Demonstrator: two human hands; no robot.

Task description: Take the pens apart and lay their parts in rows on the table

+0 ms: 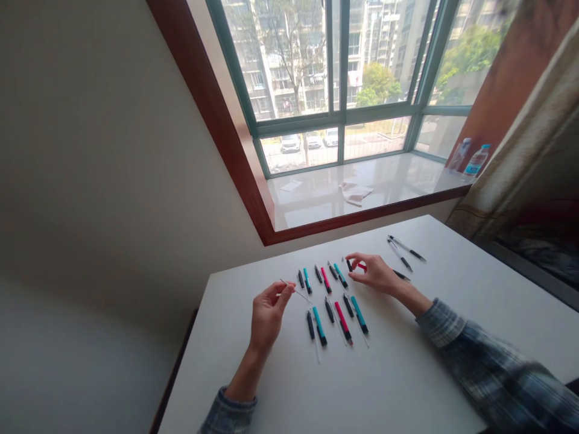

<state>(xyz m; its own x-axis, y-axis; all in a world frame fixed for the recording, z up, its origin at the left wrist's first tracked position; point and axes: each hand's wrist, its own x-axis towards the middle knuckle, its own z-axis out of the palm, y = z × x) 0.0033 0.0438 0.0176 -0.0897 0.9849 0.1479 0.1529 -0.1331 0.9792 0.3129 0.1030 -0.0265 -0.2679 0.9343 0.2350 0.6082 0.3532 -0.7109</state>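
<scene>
My left hand point(268, 316) pinches a thin pale pen refill point(302, 295) over the left side of the white table point(389, 374). My right hand point(373, 272) curves its thumb and index finger around a short black pen part point(349, 265); contact is hard to make out. Partly hidden by those fingers is a red pen barrel point(362, 266). Between my hands lie two rows of pen parts: black pieces point(310, 325), teal barrels point(319, 326) and red barrels point(342, 320). Thin refills point(318, 352) lie beside the nearer row.
Black-and-silver pens point(409, 249) lie at the table's far right, and another dark pen point(401, 275) is just past my right wrist. On the windowsill are a crumpled cloth point(356, 193) and plastic bottles point(476, 161). A wall point(113, 199) stands left of the table.
</scene>
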